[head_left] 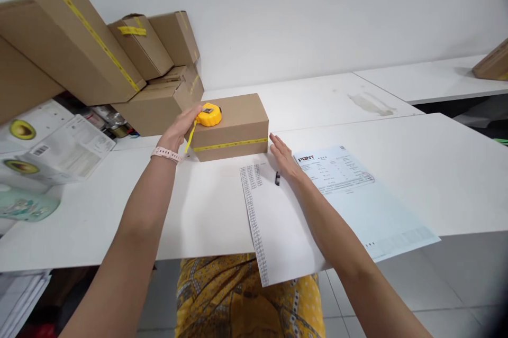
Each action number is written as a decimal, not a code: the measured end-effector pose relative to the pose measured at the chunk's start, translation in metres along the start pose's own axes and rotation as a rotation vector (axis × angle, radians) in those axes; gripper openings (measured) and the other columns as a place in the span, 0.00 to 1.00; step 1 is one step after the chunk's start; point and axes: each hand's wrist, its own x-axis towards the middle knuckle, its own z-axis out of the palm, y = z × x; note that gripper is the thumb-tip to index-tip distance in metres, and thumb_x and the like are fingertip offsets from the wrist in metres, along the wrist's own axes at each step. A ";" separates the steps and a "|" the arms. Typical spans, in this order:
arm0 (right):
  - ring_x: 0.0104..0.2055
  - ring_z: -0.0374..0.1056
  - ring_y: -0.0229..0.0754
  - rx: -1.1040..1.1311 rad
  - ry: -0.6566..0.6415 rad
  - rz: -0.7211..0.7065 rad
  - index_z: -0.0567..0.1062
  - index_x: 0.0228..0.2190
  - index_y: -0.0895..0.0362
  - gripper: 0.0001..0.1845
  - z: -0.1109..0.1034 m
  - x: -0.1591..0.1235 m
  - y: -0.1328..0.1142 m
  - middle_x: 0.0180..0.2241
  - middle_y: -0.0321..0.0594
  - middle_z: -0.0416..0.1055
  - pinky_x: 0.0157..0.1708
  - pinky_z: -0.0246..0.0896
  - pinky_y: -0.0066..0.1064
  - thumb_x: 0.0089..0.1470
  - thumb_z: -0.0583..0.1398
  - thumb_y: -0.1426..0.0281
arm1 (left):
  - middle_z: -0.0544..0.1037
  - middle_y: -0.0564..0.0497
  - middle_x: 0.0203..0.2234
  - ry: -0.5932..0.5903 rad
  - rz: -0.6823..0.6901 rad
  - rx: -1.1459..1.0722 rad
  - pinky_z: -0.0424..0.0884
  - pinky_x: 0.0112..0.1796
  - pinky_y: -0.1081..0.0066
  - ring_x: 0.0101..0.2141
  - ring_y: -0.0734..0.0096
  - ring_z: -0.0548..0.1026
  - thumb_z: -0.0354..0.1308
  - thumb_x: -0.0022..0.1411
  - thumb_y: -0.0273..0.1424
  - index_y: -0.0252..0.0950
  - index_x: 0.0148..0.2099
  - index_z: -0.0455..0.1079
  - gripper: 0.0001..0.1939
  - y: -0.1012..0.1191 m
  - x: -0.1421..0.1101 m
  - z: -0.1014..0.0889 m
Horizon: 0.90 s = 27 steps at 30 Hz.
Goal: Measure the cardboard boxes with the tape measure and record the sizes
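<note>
A brown cardboard box (234,134) with a yellow tape strip along its front lies on the white table. On its top left sits a yellow tape measure (209,115), its short yellow blade hanging down over the box's left front edge. My left hand (183,124) rests at the box's left end, beside the tape measure, fingers stretched forward. Its thumb and far fingertips are hidden. Just off the right end of the box, my right hand (283,155) is open with its fingers straight. A small black pen-like object (277,178) lies near that wrist on a white sheet (278,227).
A printed bluish document (369,206) overhangs the front edge at right. Several cartons (71,47) are stacked at left, above a white avocado-printed box (75,150) and a mint-green bottle (27,204). Another carton (492,65) stands far right on the white table (214,211).
</note>
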 end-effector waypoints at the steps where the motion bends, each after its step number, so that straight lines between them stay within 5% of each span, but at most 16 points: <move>1: 0.75 0.42 0.49 0.063 -0.029 0.004 0.59 0.69 0.50 0.39 0.001 -0.001 -0.005 0.72 0.39 0.50 0.72 0.35 0.47 0.64 0.47 0.45 | 0.79 0.45 0.51 -0.035 -0.043 -0.038 0.70 0.54 0.57 0.54 0.50 0.76 0.64 0.59 0.50 0.40 0.53 0.75 0.26 -0.002 -0.003 0.001; 5: 0.71 0.53 0.49 0.236 -0.021 -0.025 0.67 0.65 0.51 0.37 -0.004 -0.012 -0.027 0.69 0.39 0.60 0.69 0.46 0.42 0.63 0.50 0.45 | 0.82 0.47 0.45 0.004 -0.111 -0.046 0.74 0.46 0.63 0.47 0.54 0.79 0.66 0.56 0.49 0.39 0.49 0.77 0.24 0.005 -0.021 0.003; 9: 0.55 0.71 0.51 0.132 0.143 -0.011 0.81 0.47 0.55 0.32 -0.012 -0.022 -0.039 0.49 0.41 0.80 0.55 0.63 0.39 0.65 0.48 0.47 | 0.82 0.47 0.46 0.081 -0.076 0.010 0.73 0.47 0.62 0.51 0.52 0.77 0.65 0.55 0.51 0.38 0.48 0.79 0.26 0.015 -0.051 0.004; 14: 0.36 0.73 0.48 -0.076 0.246 0.038 0.82 0.31 0.56 0.35 -0.009 -0.027 -0.042 0.27 0.40 0.77 0.39 0.62 0.36 0.65 0.45 0.46 | 0.82 0.46 0.48 0.112 -0.045 0.015 0.71 0.52 0.57 0.52 0.50 0.75 0.64 0.56 0.53 0.38 0.48 0.80 0.27 0.003 -0.081 0.000; 19: 0.40 0.74 0.49 -0.092 0.296 -0.061 0.82 0.36 0.54 0.34 0.000 -0.028 -0.042 0.37 0.43 0.82 0.44 0.62 0.38 0.67 0.43 0.49 | 0.72 0.42 0.61 0.258 0.231 0.296 0.59 0.62 0.52 0.63 0.48 0.65 0.59 0.63 0.51 0.38 0.56 0.75 0.27 0.003 -0.095 -0.001; 23: 0.46 0.74 0.50 -0.077 0.413 -0.088 0.80 0.44 0.54 0.30 0.001 -0.028 -0.040 0.42 0.45 0.82 0.50 0.61 0.42 0.66 0.45 0.51 | 0.71 0.43 0.61 0.042 0.355 0.544 0.62 0.60 0.51 0.60 0.46 0.67 0.69 0.53 0.47 0.41 0.64 0.67 0.38 0.019 -0.103 0.007; 27: 0.51 0.71 0.50 -0.015 0.542 -0.017 0.76 0.50 0.54 0.29 -0.011 -0.033 -0.056 0.46 0.48 0.80 0.49 0.63 0.42 0.67 0.44 0.52 | 0.76 0.44 0.54 0.035 0.408 0.505 0.64 0.58 0.54 0.55 0.49 0.72 0.68 0.54 0.41 0.39 0.57 0.71 0.29 0.023 -0.103 0.009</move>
